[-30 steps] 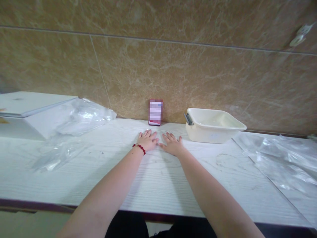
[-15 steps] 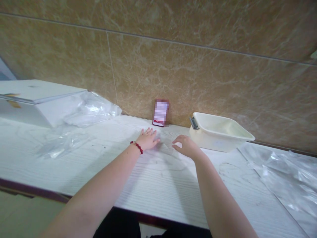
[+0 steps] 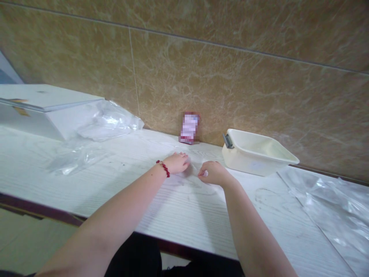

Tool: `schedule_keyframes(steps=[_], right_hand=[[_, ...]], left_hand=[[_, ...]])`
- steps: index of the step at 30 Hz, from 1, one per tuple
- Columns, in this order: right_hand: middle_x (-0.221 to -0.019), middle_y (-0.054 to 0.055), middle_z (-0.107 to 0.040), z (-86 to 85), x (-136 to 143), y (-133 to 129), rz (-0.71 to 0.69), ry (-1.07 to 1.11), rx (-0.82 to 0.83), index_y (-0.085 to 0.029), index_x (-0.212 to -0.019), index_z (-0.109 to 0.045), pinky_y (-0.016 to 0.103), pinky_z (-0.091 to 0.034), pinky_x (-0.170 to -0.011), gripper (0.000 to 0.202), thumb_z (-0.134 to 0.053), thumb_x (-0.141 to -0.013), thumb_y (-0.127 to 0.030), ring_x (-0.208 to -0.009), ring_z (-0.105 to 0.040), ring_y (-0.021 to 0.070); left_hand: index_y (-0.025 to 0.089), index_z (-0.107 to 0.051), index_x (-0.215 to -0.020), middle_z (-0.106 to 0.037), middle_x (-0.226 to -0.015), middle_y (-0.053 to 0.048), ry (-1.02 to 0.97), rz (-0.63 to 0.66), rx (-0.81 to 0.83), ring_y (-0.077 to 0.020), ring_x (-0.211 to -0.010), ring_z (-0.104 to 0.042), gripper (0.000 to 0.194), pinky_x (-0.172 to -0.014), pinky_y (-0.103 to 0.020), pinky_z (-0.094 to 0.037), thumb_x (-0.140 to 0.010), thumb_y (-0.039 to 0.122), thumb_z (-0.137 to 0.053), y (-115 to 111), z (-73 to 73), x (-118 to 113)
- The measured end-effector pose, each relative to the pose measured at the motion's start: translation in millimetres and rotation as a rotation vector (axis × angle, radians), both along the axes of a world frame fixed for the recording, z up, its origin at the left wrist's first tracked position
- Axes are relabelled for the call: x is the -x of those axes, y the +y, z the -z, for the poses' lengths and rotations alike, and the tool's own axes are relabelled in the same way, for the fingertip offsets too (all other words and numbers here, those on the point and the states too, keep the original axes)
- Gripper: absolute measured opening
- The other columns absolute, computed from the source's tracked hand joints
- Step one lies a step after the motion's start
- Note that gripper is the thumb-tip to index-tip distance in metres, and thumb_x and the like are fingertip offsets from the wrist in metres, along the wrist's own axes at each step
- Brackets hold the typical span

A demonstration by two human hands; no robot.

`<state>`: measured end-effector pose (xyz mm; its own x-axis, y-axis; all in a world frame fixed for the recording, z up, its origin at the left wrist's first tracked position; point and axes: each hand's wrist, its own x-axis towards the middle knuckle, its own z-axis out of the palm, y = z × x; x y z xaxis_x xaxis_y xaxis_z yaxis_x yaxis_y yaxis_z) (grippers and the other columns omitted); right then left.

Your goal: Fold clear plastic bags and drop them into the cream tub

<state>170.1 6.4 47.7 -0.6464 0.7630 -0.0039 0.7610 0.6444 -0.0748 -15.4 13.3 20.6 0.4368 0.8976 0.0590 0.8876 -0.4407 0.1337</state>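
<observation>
My left hand (image 3: 177, 162), with a red bead bracelet (image 3: 163, 168) on the wrist, is low over the white wood-grain table (image 3: 184, 215), its fingers curled together. To its right my right hand (image 3: 212, 172) has thumb and fingertips brought together. Between them lies a thin clear film (image 3: 193, 164), faint against the tabletop; whether either hand grips it is too small to tell. Behind the hands a red-edged card or phone (image 3: 189, 128), blurred, leans on the wall.
A cream bin (image 3: 248, 159) with a grey handle stands right against the marble-look wall (image 3: 245, 88). Clear plastic sheets (image 3: 334, 207) lie at the right. At the left are a white box (image 3: 72, 111) and crumpled clear bags (image 3: 115, 121).
Both hands' fingers have closed; the left ones were spread flat and the right thumb and finger were apart. My left hand has shifted slightly right. The camera view has moved a little.
</observation>
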Motion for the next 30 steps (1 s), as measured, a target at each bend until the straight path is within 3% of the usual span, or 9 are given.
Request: schedule_keyframes(steps=[4,8,14,18,21,23,25,27,30], right_hand=[[-0.076,0.002,-0.062,2.7,1.9,0.0,-0.027,-0.001,-0.027,-0.02,-0.07,-0.062,0.023,-0.035,-0.068,0.017,-0.047,-0.064,-0.023,-0.075,-0.054,0.014],[-0.076,0.002,-0.06,-0.3,1.8,0.0,-0.054,0.081,-0.065,-0.02,-0.072,-0.061,0.024,-0.034,-0.071,0.016,-0.046,-0.065,-0.021,-0.076,-0.052,0.0138],[-0.079,0.003,-0.058,-4.6,-4.8,2.1,-0.065,0.383,-0.092,-0.018,-0.073,-0.056,0.028,-0.033,-0.078,0.013,-0.046,-0.066,-0.022,-0.082,-0.05,0.0157],[-0.101,0.007,-0.054,1.4,-11.0,13.2,0.143,0.83,-0.05,-0.018,-0.096,-0.05,0.03,-0.033,-0.082,0.032,-0.03,-0.079,-0.036,-0.098,-0.046,0.0169],[-0.118,0.01,-0.044,5.8,-11.6,22.4,0.327,1.103,0.185,-0.016,-0.115,-0.035,0.029,-0.036,-0.08,0.052,-0.003,-0.082,-0.042,-0.105,-0.043,0.0157],[-0.119,0.012,-0.043,8.2,-9.1,24.6,0.313,1.189,0.457,-0.013,-0.119,-0.03,0.03,-0.04,-0.077,0.065,0.01,-0.079,-0.045,-0.102,-0.046,0.0155],[-0.113,0.013,-0.048,11.2,-5.3,23.1,0.235,1.218,0.726,-0.013,-0.117,-0.034,0.031,-0.042,-0.075,0.073,0.014,-0.076,-0.05,-0.097,-0.051,0.0159],[-0.107,0.011,-0.053,15.5,-1.1,19.2,0.173,1.223,0.93,-0.015,-0.111,-0.041,0.031,-0.043,-0.073,0.068,0.004,-0.078,-0.054,-0.091,-0.054,0.0157],[-0.099,0.007,-0.058,23.2,4.8,13.9,0.134,1.217,1.115,-0.018,-0.1,-0.05,0.027,-0.045,-0.07,0.039,-0.033,-0.079,-0.047,-0.084,-0.057,0.0136]], left_hand=[[0.008,-0.036,-0.118,-0.036,-0.125,-0.017,-0.016,0.05,0.056,-0.0242,-0.116,-0.03,0.055,-0.094,-0.039,-0.022,-0.073,0.04,-0.038,-8.7,-6.1,-6.6],[0.011,-0.038,-0.117,-0.043,-0.12,-0.016,-0.033,0.087,0.026,-0.0273,-0.11,-0.037,0.066,-0.091,-0.041,-0.024,-0.064,0.05,-0.048,-16.6,-8.2,-15.3],[0.015,-0.05,-0.106,-0.054,-0.106,-0.011,-0.101,0.003,0.023,-0.0228,-0.098,-0.05,0.036,-0.086,-0.035,-0.032,-0.072,0.018,-0.041,-16.4,-13.8,-16.9],[0.015,-0.057,-0.096,-0.059,-0.101,-0.007,-0.483,-0.017,0.233,-0.0203,-0.095,-0.052,0.028,-0.083,-0.031,-0.037,-0.074,0.021,-0.04,-13.8,-31.4,-5.1],[0.011,-0.053,-0.101,-0.056,-0.107,-0.01,-0.974,-0.028,0.57,-0.0197,-0.095,-0.052,0.031,-0.08,-0.032,-0.04,-0.077,0.027,-0.04,-14.6,-46.3,5.8],[0.01,-0.048,-0.106,-0.051,-0.113,-0.012,-1.252,-0.022,0.773,-0.0197,-0.097,-0.051,0.033,-0.08,-0.033,-0.042,-0.078,0.026,-0.041,-15.4,-52.4,12.5],[0.01,-0.048,-0.105,-0.049,-0.115,-0.012,-1.406,-0.05,0.889,-0.0196,-0.099,-0.05,0.031,-0.081,-0.033,-0.042,-0.078,0.024,-0.043,-15.5,-53.7,18.3],[0.012,-0.049,-0.103,-0.05,-0.115,-0.01,-1.468,-0.103,0.945,-0.0186,-0.101,-0.049,0.027,-0.082,-0.033,-0.042,-0.078,0.023,-0.043,-14.7,-50.2,23.2],[0.015,-0.05,-0.101,-0.049,-0.116,-0.007,-1.476,-0.169,0.991,-0.0178,-0.103,-0.048,0.025,-0.083,-0.032,-0.042,-0.079,0.024,-0.042,-13.2,-39.0,28.8]])
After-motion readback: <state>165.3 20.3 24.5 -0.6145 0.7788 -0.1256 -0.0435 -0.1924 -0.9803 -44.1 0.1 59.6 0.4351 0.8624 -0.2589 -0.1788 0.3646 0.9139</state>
